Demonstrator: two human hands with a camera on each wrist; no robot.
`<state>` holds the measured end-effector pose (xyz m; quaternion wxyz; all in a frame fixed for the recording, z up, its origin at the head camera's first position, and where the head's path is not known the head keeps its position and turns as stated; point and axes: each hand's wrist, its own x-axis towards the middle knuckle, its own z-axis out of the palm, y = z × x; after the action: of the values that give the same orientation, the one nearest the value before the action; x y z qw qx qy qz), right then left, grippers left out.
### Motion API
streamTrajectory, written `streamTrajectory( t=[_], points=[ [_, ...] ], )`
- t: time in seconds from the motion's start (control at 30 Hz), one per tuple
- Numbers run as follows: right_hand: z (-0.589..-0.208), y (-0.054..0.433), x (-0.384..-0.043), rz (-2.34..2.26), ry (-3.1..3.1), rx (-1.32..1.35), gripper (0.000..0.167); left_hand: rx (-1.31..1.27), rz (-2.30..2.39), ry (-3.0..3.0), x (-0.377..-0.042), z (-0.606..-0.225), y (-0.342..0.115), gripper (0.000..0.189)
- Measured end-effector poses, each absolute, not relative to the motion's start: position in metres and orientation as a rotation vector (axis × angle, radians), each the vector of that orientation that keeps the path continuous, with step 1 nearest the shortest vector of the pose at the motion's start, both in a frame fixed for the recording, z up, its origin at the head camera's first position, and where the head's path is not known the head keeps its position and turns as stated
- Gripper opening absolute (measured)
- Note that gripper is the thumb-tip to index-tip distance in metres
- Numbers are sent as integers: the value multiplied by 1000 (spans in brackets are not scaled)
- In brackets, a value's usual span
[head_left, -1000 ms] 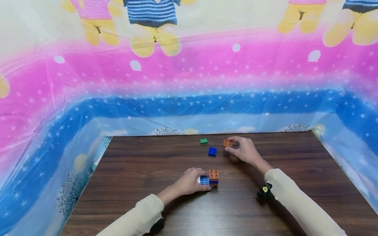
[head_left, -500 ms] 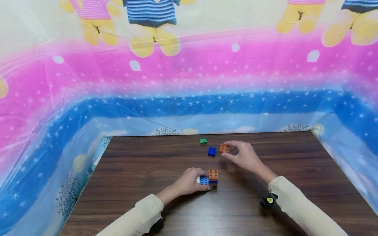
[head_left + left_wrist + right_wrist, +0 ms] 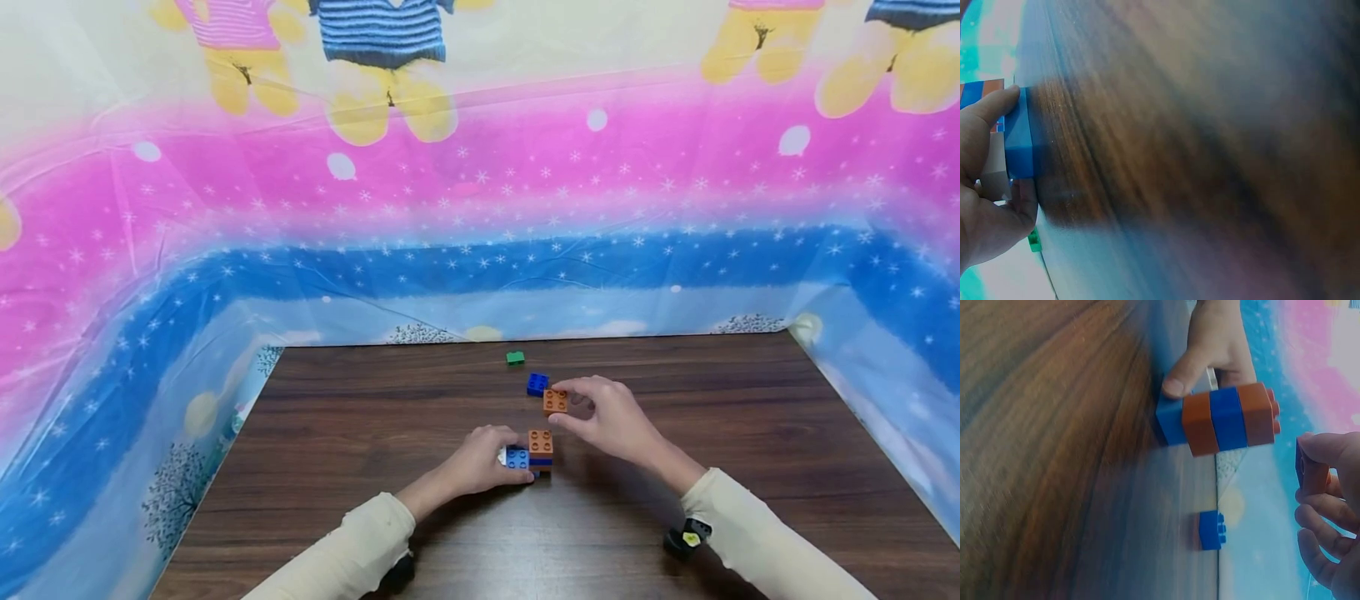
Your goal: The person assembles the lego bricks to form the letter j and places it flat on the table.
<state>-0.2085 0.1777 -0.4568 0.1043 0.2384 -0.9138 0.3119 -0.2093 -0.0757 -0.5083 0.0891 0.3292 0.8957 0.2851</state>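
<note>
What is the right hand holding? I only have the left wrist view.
Observer: The right hand pinches an orange brick.
Operator: Is it touching the stack?
Observer: No, the head view shows a gap between them.
Operator: I see a green brick; is there another loose one?
Observer: Yes, a blue brick, studs up.

Two hands [image 3: 478,462] [image 3: 617,418], one brick stack [image 3: 541,448], three separate bricks [image 3: 555,402] [image 3: 537,384] [image 3: 515,358], one table [image 3: 375,392]

Toy bricks [image 3: 537,384] on brown table [image 3: 360,400]
</note>
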Motion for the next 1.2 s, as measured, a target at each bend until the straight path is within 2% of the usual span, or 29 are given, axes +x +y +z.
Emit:
streamTrajectory(
  t=[0.43,1.2],
  points=[
    [-454,166,-189,917,-2677,787,43,989,876,2653,-208,-507,-76,40],
    [-464,161,-181,918,-2675,855,44,967,884,2653,-209,-508,-76,45]
  ],
)
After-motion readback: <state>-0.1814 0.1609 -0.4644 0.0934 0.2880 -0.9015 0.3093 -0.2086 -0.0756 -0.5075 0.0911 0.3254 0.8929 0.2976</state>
